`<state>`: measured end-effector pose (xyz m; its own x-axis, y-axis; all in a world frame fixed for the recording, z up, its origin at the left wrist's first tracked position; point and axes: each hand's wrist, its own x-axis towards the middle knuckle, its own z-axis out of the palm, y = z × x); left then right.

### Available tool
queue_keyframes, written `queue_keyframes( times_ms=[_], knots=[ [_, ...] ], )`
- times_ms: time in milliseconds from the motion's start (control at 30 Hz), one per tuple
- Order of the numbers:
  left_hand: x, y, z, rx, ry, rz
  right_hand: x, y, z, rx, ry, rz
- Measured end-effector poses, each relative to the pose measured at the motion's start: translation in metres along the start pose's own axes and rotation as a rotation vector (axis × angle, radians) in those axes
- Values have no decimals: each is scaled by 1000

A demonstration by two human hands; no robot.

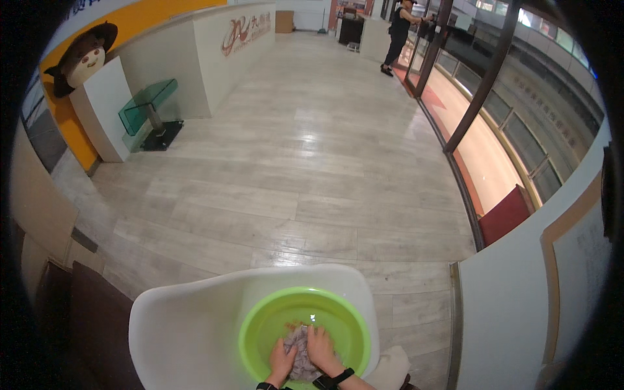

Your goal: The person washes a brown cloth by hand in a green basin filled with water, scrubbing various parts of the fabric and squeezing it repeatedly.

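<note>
A bright green plastic basin (250, 325) holds water and stands on the seat of a white moulded chair (175, 325). Inside the basin is a crumpled greyish cloth (302, 354), wet-looking and bunched up. My left hand (281, 359) grips the cloth along its left side, fingers curled into it. From the right, my right hand (322, 348) is closed over the cloth's upper right part. Brownish patches show in the water just beyond the cloth. Dark bands circle both wrists.
Pale wood-look flooring (292, 169) stretches ahead. At the far left are a white reception counter (240, 39), a glass stand (153, 107) and a hatted mascot figure (84, 62). Glass doors (481, 84) line the right, where a person in dark clothes (400, 32) stands. A white wall (513, 292) rises close on the right.
</note>
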<state>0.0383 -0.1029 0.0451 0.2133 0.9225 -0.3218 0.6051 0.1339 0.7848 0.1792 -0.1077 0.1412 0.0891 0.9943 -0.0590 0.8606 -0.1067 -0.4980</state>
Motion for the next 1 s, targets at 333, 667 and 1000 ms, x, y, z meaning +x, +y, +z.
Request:
queue_keyframes(
  times_ms=[333, 667, 1000],
  knots=[
    [-4, -43, 3, -101, 164, 257, -45, -7, 20, 262, 212, -221],
    [-72, 12, -52, -263, 370, 500, -108, 24, 29, 683, 4, 81],
    [-93, 42, -92, -433, 401, 531, -119, -23, -51, 700, 216, -19]
  ],
)
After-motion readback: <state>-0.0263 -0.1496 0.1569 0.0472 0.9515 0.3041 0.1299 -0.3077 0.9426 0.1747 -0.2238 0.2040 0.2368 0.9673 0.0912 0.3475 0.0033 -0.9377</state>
